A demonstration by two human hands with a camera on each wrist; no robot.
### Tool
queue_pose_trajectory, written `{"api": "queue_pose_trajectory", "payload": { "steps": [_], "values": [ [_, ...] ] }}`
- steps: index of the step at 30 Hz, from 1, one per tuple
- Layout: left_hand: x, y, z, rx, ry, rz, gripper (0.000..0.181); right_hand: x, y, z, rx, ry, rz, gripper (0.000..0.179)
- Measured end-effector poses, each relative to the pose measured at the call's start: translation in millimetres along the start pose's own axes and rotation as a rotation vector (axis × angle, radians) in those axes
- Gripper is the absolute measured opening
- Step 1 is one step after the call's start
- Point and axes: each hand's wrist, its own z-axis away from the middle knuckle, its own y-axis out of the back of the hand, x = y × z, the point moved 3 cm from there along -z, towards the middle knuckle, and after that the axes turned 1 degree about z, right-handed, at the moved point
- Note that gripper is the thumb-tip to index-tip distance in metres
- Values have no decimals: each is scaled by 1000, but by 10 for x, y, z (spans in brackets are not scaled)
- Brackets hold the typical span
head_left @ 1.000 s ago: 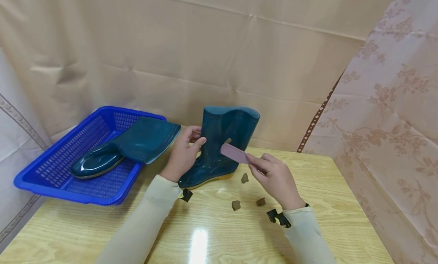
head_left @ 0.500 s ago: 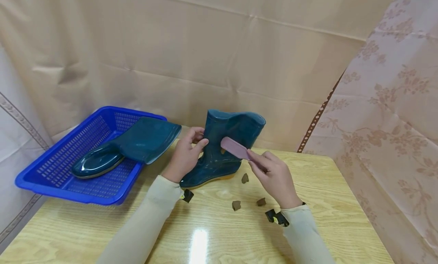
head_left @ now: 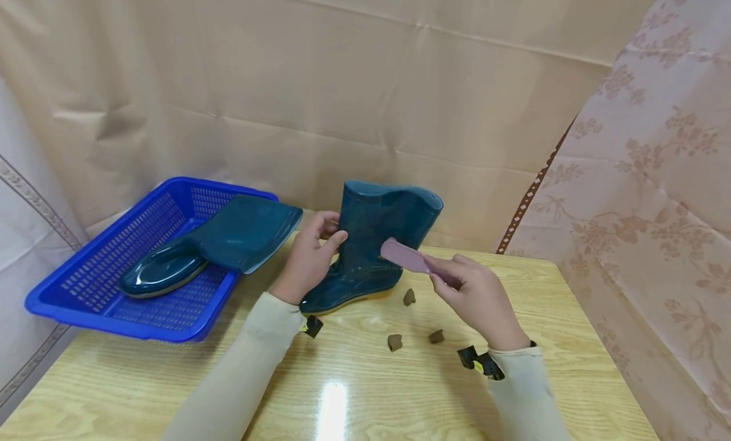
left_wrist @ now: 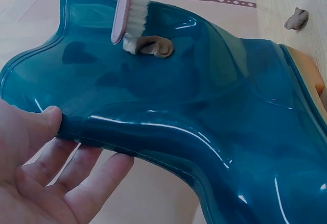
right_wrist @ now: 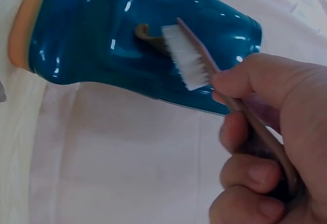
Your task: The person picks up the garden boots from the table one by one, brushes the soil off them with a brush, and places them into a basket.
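A dark teal rain boot [head_left: 365, 216] stands on the wooden table, its shaft tilted a little to the right. My left hand [head_left: 308, 258] grips the front edge of the shaft, thumb on the near side and fingers behind. In my right hand [head_left: 478, 296] is a pinkish-purple brush [head_left: 404, 256], held by its handle. Its white bristles [right_wrist: 185, 55] meet a brown, mud-like clump [left_wrist: 162, 46] stuck to the side of the shaft. Beneath the brush head, the head view hides that clump.
To the left, a blue plastic basket [head_left: 42, 304] holds a second teal boot [head_left: 240, 231], its shaft leaning over the rim. Several brown lumps, such as this lump [head_left: 395, 342], lie on the table [head_left: 542, 339] in front of the boot. A beige curtain [head_left: 365, 98] hangs behind.
The boot has tilted to the right, with my left hand shifting slightly along with it. The brush went up and over the clump, then moved right and down with my right hand.
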Motion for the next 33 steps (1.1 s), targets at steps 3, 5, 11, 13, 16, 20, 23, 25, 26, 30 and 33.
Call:
{"api": "queue_pose_trajectory", "payload": {
  "steps": [3,5,11,13,16,20,23,25,26,30,33],
  "values": [
    [-8,2,1,2,-1,-3,30,5,32,7,-34,-10,-5,31],
    [-18,3,-2,4,1,-6,30,10,44,10,-56,-16,-7,31],
    [-24,5,-3,6,2,-7,31,-7,39,9,-36,12,-19,31],
    [-18,5,2,8,-2,-6,31,-22,12,6,6,32,-26,31],
    [-10,4,4,11,-9,-5,30,-44,-70,-10,71,62,-37,32],
    [10,0,12,9,-8,-15,30,-52,-196,-38,124,105,-16,34],
    [23,0,16,6,-6,-21,29,-35,-239,-43,148,131,38,35],
    [25,0,13,5,-7,-17,28,-11,-235,-39,145,124,77,36],
    [24,1,12,4,-8,-12,28,4,-225,-37,138,113,92,36],
    [8,5,8,1,-7,2,27,66,-181,-25,95,48,115,35],
    [1,6,8,-1,-7,7,26,66,-172,-25,105,61,91,36]
  ]
}}
